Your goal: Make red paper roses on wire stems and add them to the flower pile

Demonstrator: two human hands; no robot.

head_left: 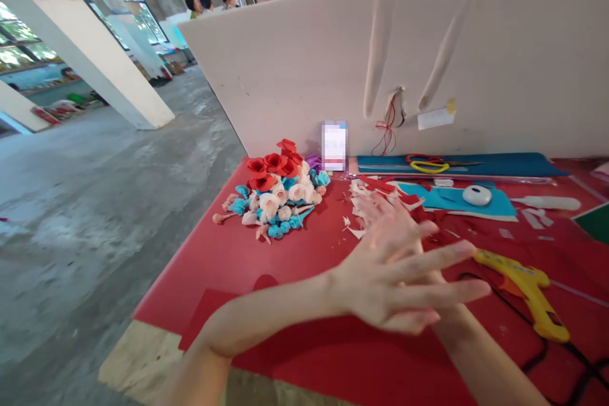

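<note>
Two hands meet palm to palm just left of the yellow glue gun (pixel 523 285). We see the left hand (pixel 380 282) flat with fingers spread, laid across the right hand (pixel 387 219), whose fingers are extended; neither holds anything. We judge the glue gun light, rigid and possibly hot at the nozzle, best taken by its grip, minding the black cord. Foam scraps (pixel 366 193) lie up and left of the gun, the foam flowers (pixel 278 190) further left. The red surface (pixel 295 266) backs onto a white partition (pixel 476 44) beyond the gun; bare concrete floor (pixel 95 235) lies far left of it.
</note>
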